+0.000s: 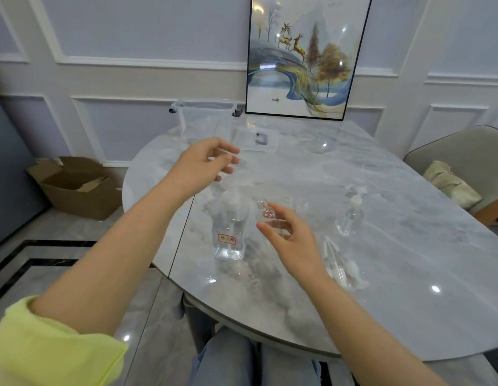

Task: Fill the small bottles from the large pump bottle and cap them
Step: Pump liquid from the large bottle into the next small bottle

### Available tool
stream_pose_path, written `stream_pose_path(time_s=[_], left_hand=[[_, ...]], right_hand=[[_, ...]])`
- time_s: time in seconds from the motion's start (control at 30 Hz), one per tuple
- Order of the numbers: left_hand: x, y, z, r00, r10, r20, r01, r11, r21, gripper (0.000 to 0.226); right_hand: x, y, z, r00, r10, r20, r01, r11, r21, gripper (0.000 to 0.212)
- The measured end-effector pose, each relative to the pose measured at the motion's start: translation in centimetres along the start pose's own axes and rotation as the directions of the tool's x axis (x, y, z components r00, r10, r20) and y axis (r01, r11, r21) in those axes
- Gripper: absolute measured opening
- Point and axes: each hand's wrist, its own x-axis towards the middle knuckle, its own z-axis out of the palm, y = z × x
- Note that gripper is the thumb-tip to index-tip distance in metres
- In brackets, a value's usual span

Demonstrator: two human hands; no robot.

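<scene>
The large clear pump bottle (230,232) stands on the marble table (395,246), with a white pump head and a red-bordered label. My right hand (291,240) is just right of it and pinches a small clear bottle (267,214) between thumb and fingers, tilted, close to the pump bottle's shoulder. My left hand (204,161) hovers above and behind the pump head, fingers loosely spread, with nothing visible in it. A small spray bottle (349,215) with a white top stands further right. Two small clear bottles (299,204) stand behind my right hand.
Several clear bottle parts and white tops (341,267) lie near the table's front right. A clear plastic box (206,121) and its lid (256,139) sit at the back, beside a framed picture (306,57). A cardboard box (75,188) is on the floor; a chair (465,168) stands right.
</scene>
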Motion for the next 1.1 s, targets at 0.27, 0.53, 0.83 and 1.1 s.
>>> stream_pose_path(time_s=[0.27, 0.53, 0.83, 1.1], left_hand=[[0.4, -1.8, 1.0, 0.976, -0.185, 0.117, 0.181, 0.983, 0.044, 0.03], [1.9, -1.5, 1.3, 0.965, -0.204, 0.166, 0.191, 0.977, 0.093, 0.03], [4.9, 0.1, 2.7, 0.929, -0.297, 0.219, 0.239, 0.936, 0.258, 0.042], [5.6, -1.0, 4.5, 0.909, -0.376, 0.18, 0.314, 0.902, 0.295, 0.057]], right_hand=[[1.1, -0.4, 1.9, 0.999, -0.044, 0.004, 0.044, 0.999, 0.012, 0.037], [2.0, -0.7, 2.5, 0.999, -0.028, -0.019, 0.03, 0.994, 0.103, 0.037], [2.4, 0.7, 3.1, 0.997, -0.07, -0.023, 0.073, 0.989, 0.13, 0.04], [2.2, 2.1, 3.9, 0.979, -0.189, -0.075, 0.198, 0.97, 0.139, 0.047]])
